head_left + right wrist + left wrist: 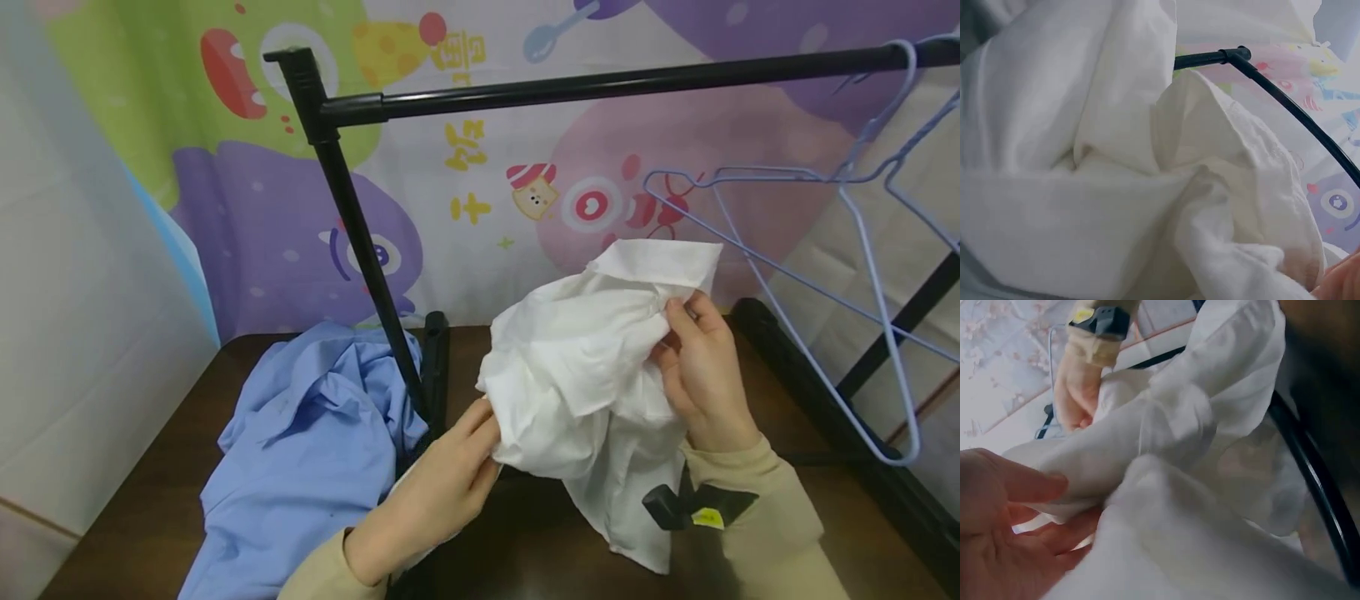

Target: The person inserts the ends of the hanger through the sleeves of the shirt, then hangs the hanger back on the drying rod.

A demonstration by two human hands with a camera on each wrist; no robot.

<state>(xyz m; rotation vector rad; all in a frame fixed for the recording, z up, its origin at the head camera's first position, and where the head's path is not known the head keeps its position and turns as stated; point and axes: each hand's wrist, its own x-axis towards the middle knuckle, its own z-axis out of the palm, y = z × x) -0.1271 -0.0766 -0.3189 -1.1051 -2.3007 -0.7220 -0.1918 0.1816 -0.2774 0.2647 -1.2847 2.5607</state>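
A crumpled white shirt hangs between both hands above the dark table, a stiff collar-like flap standing up at its top. My right hand pinches the shirt near that flap, thumb and fingers on the cloth. At the lower left side, my left hand grips the cloth; in the left wrist view the thumb lies over the fabric with the fingers beneath. Loose white folds fill most of the right wrist view. The lower part of the shirt dangles toward the table.
A blue shirt lies heaped on the table at left. Over the table runs a black clothes rack bar with an upright post. Light-blue wire hangers hang at the right. A cartoon-printed curtain covers the back.
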